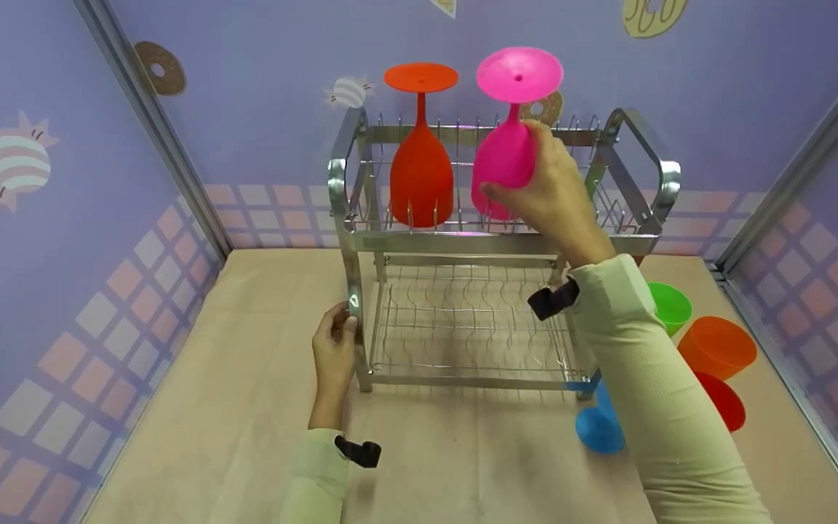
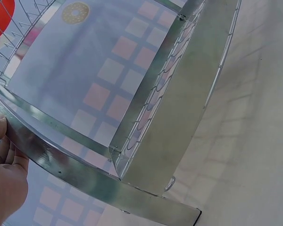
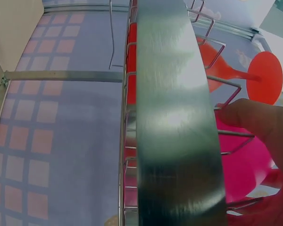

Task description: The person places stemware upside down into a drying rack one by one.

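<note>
In our right hand (image 1: 553, 188) we grip the pink goblet (image 1: 495, 164), mouth down, with the thumb on the near side of the bowl and fingers near where it narrows to the stem. It stands at the top tier of the metal rack (image 1: 455, 243), just right of the orange goblet (image 1: 423, 175), which is also upside down and a little apart from it. Our left hand (image 1: 334, 343) grips the rack's left post (image 1: 353, 280) low down, and we do well to leave it there as a brace, pulling on nothing.

From the head view the pink goblet seems to lean slightly, so we should bring its stem upright like its neighbour's before trusting the rack with its weight. We cannot tell whether its rim is fully seated; the front rail (image 3: 179, 113) and its wire loops (image 3: 236, 134) hide that edge. Best, we think, to lower it gently between the wires, feel for even support, and loosen the thumb first, drawing the fingers away without brushing the broad foot or nudging the orange one.
</note>
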Available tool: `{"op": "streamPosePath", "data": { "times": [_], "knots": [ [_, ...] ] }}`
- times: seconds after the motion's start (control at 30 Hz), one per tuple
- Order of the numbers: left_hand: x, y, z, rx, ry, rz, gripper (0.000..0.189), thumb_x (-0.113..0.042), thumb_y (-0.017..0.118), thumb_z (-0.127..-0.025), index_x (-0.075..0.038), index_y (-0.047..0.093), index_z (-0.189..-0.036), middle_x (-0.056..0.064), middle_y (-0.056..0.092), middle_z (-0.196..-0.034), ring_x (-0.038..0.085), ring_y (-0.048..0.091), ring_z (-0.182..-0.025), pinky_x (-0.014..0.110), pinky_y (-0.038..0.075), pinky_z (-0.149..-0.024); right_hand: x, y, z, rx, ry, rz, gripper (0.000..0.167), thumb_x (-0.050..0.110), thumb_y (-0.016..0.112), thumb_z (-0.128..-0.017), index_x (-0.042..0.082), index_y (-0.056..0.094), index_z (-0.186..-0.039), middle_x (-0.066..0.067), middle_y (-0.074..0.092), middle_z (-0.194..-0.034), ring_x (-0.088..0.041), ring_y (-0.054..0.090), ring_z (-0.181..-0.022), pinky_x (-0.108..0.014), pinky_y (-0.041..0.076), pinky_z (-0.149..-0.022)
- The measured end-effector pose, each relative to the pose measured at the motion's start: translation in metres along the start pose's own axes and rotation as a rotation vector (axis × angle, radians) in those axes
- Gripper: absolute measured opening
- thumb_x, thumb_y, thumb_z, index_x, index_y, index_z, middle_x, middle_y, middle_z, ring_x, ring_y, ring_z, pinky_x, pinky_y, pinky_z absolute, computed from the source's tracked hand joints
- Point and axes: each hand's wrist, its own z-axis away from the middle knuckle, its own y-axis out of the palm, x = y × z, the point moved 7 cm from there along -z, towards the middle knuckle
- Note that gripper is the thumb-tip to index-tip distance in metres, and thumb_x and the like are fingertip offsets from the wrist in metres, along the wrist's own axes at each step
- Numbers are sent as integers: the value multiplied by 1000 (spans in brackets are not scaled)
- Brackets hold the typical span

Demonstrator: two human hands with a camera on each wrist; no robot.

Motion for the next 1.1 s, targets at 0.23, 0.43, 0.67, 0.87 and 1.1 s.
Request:
{"op": "streamPosePath", "data": {
  "times": [0.23,0.43,0.67,0.87,1.1],
  "knots": [
    [1,0,-1,-13,-21,-3,32,-1,54,-95,11,53,-124,24,59,-109,22,55,-98,16,45,-86,-5,2,-2,51,44,38,78,22,77,-78,8,32,-141,-18,52,-133,-34,55,-118,-48,51,-96],
    [22,1,-6,-27,-32,13,33,-2,55,-95,9,53,-126,22,59,-110,20,55,-99,16,44,-86,-9,3,-3,108,123,18,82,25,77,-79,9,29,-143,-17,53,-135,-34,57,-117,-46,51,-96],
    [36,2,-9,-8,1,9,33,-3,53,-97,7,51,-128,21,57,-114,27,55,-104,17,44,-89,-12,5,-4,144,161,27,85,27,76,-80,8,26,-146,-17,52,-136,-33,56,-119,-45,50,-98],
    [37,2,-8,-16,-11,1,32,-2,52,-97,6,52,-128,20,57,-113,25,55,-103,18,45,-88,-12,6,-5,170,180,52,87,30,74,-82,9,24,-150,-18,51,-138,-34,55,-120,-45,50,-98],
    [39,1,-8,-23,-18,-6,32,-3,53,-97,5,53,-128,20,58,-113,26,56,-104,18,45,-89,-13,6,-6,177,178,85,89,34,73,-84,8,22,-152,-20,49,-139,-35,54,-122,-47,49,-99]
  ]
}}
